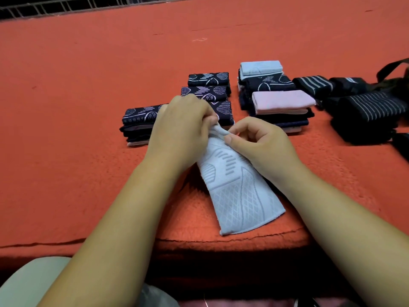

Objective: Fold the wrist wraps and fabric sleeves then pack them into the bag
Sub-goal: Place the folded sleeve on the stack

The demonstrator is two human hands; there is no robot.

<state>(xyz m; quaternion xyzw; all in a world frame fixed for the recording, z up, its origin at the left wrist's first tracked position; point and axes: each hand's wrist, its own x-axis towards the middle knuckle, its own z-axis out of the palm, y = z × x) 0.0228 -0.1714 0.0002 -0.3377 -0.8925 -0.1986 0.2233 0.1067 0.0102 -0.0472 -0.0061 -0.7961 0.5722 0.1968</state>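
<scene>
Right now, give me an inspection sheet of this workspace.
Surface: orange cloth, covering everything in view.
Job's things: light blue sleeve lies unfolded at the near edge; navy folded sleeves in stacks behind it; pink folded sleeve tops a stack at right; striped wrist wraps rolled further right; bag strap at the right edge, bag mostly out of frame.
Clutter: loose pale thread far back.
Grippers: left hand and right hand both pinch the light blue sleeve's far end.
Cables: nothing seen.
Surroundings: metal railing beyond the cloth.

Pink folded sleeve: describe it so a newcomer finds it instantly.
On the orange cloth, find the right-hand stack of folded sleeves, beside the striped black wraps. The pink sleeve tops its near end; neighbours are navy patterned or light blue.
</scene>
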